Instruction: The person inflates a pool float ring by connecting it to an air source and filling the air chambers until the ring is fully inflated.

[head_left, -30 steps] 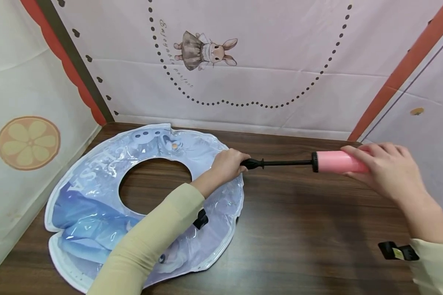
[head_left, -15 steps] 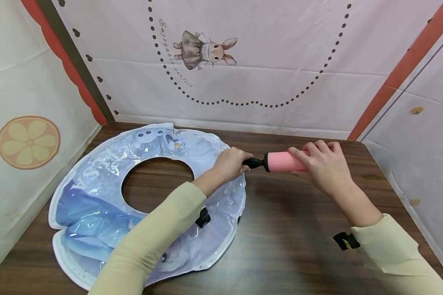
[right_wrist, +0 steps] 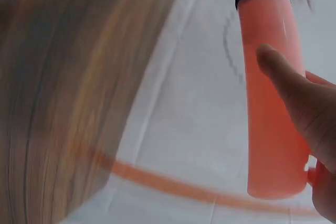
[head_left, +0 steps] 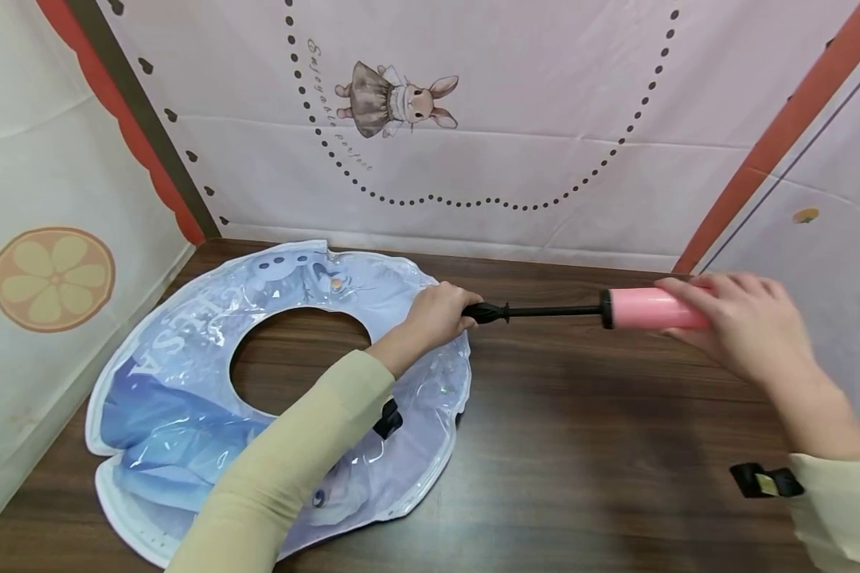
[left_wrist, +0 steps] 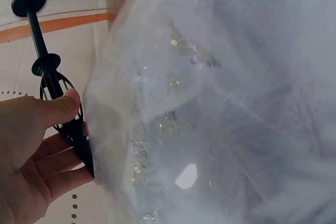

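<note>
A pink hand pump (head_left: 655, 309) with a black rod lies level between both hands, its rod drawn far out of the barrel. My right hand (head_left: 752, 330) grips the pink barrel, thumb along its side in the right wrist view. With thumb and fingers, my left hand (head_left: 437, 314) holds the black nozzle end (left_wrist: 58, 93), right at the edge of a blue and lilac swim ring (head_left: 430, 414). The ring lies on the table, partly filled and wrinkled, with a fold at its left. In the left wrist view the nozzle's tip disappears behind the ring's clear film.
The brown wooden table (head_left: 545, 477) carries everything. A pale printed cloth (head_left: 545, 119) rises behind it, and similar cloths stand at the left and right sides. Black straps sit near both wrists.
Half a second ago the barrel was pushed left against the nozzle end; now my right hand has drawn it back right, exposing the rod. The left hand stays nearly in place.
</note>
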`<state>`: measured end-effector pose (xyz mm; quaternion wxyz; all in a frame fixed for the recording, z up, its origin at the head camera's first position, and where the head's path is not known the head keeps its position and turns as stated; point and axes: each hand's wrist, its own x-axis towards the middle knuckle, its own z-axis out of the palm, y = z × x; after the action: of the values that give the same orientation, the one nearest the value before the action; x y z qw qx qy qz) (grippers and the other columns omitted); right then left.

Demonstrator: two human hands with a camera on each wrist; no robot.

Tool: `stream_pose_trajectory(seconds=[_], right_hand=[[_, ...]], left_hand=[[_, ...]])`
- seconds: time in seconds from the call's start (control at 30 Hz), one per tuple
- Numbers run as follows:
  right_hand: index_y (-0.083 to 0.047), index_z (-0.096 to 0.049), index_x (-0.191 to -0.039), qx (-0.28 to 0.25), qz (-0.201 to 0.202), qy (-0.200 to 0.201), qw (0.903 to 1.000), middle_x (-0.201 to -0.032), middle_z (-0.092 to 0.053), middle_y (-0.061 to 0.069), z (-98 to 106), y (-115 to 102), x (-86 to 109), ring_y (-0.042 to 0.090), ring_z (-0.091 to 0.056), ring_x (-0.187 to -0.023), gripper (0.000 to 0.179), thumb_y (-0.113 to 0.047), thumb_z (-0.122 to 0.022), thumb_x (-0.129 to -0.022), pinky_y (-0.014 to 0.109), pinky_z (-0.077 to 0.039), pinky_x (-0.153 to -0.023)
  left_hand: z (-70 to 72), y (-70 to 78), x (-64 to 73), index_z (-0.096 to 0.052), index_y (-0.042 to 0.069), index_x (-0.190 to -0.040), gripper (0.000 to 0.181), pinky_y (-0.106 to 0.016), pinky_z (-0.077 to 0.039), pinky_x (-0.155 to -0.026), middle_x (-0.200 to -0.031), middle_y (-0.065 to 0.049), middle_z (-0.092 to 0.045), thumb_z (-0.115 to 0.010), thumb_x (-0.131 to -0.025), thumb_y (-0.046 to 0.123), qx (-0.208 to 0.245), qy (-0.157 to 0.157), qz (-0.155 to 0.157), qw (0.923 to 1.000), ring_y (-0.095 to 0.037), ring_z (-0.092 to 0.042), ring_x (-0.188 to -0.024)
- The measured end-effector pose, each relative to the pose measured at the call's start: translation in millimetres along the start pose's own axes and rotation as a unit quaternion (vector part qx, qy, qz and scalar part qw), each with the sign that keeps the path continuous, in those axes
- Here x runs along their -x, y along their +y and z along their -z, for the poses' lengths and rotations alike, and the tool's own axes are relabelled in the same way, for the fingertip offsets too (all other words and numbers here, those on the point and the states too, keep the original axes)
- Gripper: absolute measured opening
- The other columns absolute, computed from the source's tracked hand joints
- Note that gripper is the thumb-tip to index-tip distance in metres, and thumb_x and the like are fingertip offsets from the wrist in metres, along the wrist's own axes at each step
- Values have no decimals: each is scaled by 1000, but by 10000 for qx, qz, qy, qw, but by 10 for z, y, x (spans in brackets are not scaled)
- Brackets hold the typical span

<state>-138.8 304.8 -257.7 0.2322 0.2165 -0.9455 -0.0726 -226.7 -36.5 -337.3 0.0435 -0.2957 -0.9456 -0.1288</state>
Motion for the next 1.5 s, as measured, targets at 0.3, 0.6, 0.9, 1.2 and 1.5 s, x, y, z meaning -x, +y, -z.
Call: stream_pose_trajectory(seconds=[0.3, 0.6, 0.9, 1.2, 1.5], right_hand=[[-20, -58, -116, 130, 472, 379, 9981, -93, -60, 16, -50, -261, -172, 39, -52, -88, 54, -41, -76, -70, 54, -36, -72], [-18, -60, -110, 179, 821, 787, 9934, -89, -60, 13, -326, -736, -399, 35, -54, -83, 61, -25, -86, -55, 50, -38, -65], [-22, -59, -116, 55, 674, 419, 9968, -93, -61, 11, -209, -520, -332, 36, -55, -89, 64, -33, -84, -58, 52, -39, -71], [-19, -57, -117, 36, -73, -95, 9999, -96, -60, 18, 80, -4, -27, 42, -50, -93, 92, -81, -5, -73, 57, -36, -80], [-18, -60, -114, 82, 572, 279, 9979, -90, -61, 15, -63, -385, -257, 38, -53, -85, 61, -40, -81, -61, 53, -37, -69]], left_hand=[[-22, 122, -20, -67, 20, -104, 23, -36, -50, -68, -92, 1, -70, -67, -83, 29, -69, 169, -305, 9994, -18, -64, -81], [-44, 172, 5, -68, 19, -106, 27, -36, -50, -69, -95, -1, -71, -70, -80, 28, -99, 138, -213, 9996, -19, -65, -82], [-35, 113, 5, -66, 22, -115, 35, -33, -50, -71, -104, 2, -69, -68, -82, 31, 137, -80, -24, 9999, -17, -65, -86], [-34, 48, 6, -65, 23, -115, 32, -35, -50, -71, -100, 2, -70, -67, -83, 30, -14, -10, -34, 10000, -17, -65, -85], [-22, 82, 23, -66, 20, -115, 34, -35, -50, -74, -103, 0, -69, -67, -82, 30, 49, 31, -166, 9998, -18, -65, -90]])
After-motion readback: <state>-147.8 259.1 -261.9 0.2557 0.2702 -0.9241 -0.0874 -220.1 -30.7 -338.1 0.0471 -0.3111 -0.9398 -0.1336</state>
